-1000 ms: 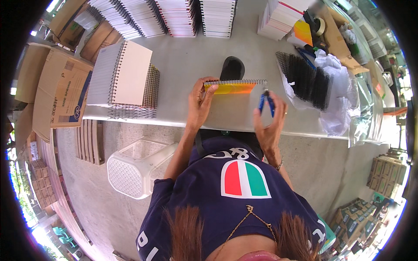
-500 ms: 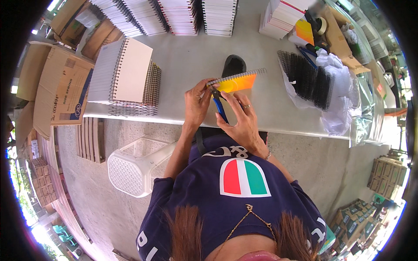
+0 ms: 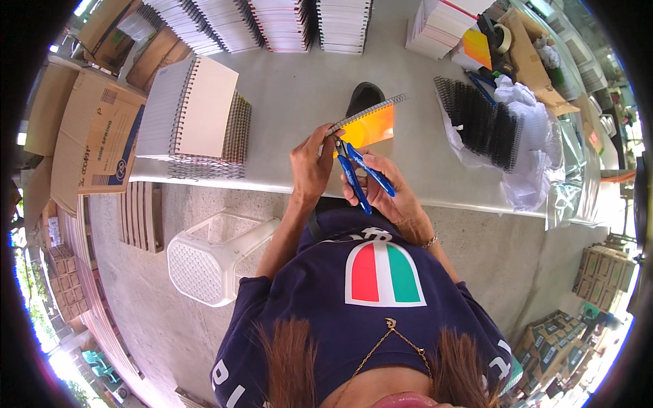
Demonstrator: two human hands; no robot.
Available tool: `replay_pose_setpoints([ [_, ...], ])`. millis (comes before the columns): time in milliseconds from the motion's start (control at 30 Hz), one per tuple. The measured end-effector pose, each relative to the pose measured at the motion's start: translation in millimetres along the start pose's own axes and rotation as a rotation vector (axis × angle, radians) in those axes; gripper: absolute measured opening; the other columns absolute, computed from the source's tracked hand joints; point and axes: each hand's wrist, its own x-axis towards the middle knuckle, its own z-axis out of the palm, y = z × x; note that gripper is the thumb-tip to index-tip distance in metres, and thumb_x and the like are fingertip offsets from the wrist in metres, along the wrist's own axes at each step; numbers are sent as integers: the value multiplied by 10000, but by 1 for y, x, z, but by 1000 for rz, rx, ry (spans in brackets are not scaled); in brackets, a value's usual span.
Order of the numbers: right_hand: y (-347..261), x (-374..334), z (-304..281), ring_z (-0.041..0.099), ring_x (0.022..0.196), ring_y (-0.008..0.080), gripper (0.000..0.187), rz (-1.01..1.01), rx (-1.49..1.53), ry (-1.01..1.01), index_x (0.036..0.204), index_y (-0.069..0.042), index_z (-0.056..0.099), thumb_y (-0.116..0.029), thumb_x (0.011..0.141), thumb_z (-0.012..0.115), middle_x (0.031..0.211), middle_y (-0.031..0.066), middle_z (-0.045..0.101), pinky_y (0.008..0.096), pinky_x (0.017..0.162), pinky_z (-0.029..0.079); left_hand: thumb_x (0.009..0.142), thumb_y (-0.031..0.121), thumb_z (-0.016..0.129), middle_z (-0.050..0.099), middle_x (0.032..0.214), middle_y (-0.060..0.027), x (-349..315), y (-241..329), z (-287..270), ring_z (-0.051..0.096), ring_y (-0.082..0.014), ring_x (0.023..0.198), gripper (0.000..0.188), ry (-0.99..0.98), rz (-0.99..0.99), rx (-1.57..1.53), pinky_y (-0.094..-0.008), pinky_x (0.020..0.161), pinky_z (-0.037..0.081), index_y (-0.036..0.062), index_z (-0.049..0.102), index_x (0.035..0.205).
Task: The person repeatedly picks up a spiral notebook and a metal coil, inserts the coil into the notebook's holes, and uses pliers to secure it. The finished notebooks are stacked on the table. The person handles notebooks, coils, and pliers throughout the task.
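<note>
My left hand (image 3: 311, 162) pinches the left end of a small spiral notebook (image 3: 373, 125) with a yellow-orange cover, held tilted above the table's front edge. Its wire coil (image 3: 392, 103) runs along the upper edge and sticks out past the cover at the right end. In my right hand (image 3: 403, 194) is a pair of blue-handled pliers (image 3: 373, 171), handles spread apart. The pliers' jaws are up against the coil's left end beside my left fingers; what they touch there is partly hidden. A dark rounded object (image 3: 364, 96) lies behind the notebook.
Stacked spiral notebooks (image 3: 207, 109) stand at the left, with more stacks (image 3: 343, 27) along the back. Loose black coils (image 3: 479, 122) lie on crumpled white wrapping (image 3: 527, 180) at the right. A cardboard box (image 3: 102, 129) and a white plastic stool (image 3: 204, 265) are left of me.
The pliers' handles have spread from nearly together to wide apart, and my right hand has shifted down and right around them. The notebook's right end has tilted up.
</note>
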Motion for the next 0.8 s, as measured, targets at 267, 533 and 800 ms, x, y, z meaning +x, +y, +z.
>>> replay_pose_setpoints([
  [267,-60,-39,-46,567,1114,195,486,-299,-1469,316,1328,-43,544,-196,900,716,1209,82,572,325,985,450,920,59,661,705,818,-136,1,1,-6,627,-131,643,172,-4,-105,20,-272,597,497,-1,682,1080],
  [533,-70,-2,-25,642,1014,183,297,-522,-1237,370,1229,9,596,-74,947,640,1128,96,653,305,909,504,942,161,701,607,685,-7,2,17,-15,412,-40,607,206,65,-237,-286,-225,513,365,-37,704,1000],
  [800,-70,12,-32,685,754,143,153,-538,-1085,396,1110,54,625,-9,985,562,865,65,675,262,700,549,1017,233,573,547,1309,-214,-3,18,-45,603,-299,1153,652,119,-339,-843,-386,1003,472,59,218,1536],
])
